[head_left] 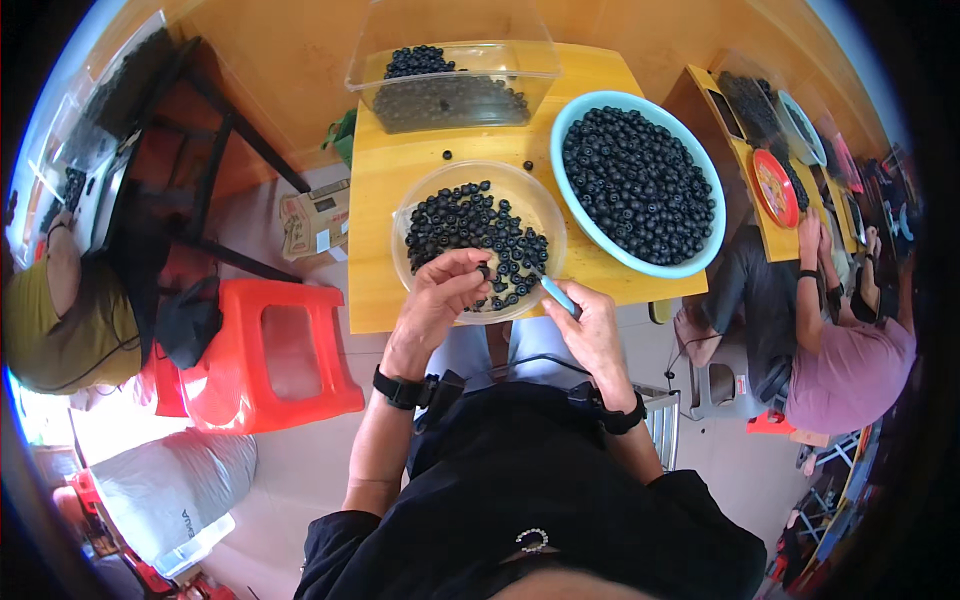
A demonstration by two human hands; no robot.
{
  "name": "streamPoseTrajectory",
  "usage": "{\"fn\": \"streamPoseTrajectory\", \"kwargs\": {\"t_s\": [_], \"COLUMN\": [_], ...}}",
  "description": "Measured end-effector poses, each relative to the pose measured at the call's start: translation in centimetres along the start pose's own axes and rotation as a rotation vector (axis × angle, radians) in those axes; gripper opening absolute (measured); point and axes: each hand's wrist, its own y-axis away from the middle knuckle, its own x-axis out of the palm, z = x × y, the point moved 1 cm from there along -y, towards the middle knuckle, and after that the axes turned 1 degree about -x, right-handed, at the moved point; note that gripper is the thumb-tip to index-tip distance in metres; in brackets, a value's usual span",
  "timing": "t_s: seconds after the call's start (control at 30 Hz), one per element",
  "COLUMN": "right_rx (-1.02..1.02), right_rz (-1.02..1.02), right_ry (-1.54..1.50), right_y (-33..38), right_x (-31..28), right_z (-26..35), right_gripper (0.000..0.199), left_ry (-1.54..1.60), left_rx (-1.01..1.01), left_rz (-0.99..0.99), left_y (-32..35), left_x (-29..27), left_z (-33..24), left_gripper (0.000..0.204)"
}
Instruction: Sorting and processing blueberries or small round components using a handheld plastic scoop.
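My left hand [435, 295] pinches one small round black bead [484, 269] between thumb and fingertips, above the near part of a clear round bowl [470, 172]. Wrapped round the blue handle of a thin-tipped hand tool [558, 294] are the fingers of my right hand [590, 330]. The tool's narrow tip points toward the held bead, over the bowl; its exact kind is too small to tell. Many loose black beads [450, 220] lie in the bowl, several showing pale rings. Both wrists carry dark bands.
Right of the bowl stands a light-blue basin [556, 150] heaped with black beads. A clear box [450, 58] with more sits behind. Two stray beads lie on the yellow table [375, 290]. A red stool [262, 370] stands left; people work at both sides, one in a pink shirt [850, 375].
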Motion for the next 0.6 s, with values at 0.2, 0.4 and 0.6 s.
{"fn": "streamPoseTrajectory", "kwargs": {"t_s": [0.2,0.4,0.6], "right_rx": [-0.053,-0.128,-0.257], "right_rz": [0.074,0.047,0.073], "right_ry": [-0.047,-0.098,0.033], "right_y": [0.2,0.0,-0.2], "right_x": [0.2,1.1,1.4], "right_z": [1.8,1.7,3.4], "right_gripper": [0.023,0.024,0.019], "left_ry": [0.255,0.349,0.320], "left_rx": [-0.111,-0.169,-0.166], "left_rz": [0.128,0.167,0.139], "left_y": [0.0,0.2,0.5], "left_x": [-1.0,-0.1,-0.3], "left_z": [1.1,1.1,1.4], "left_gripper": [0.019,0.018,0.017]}}
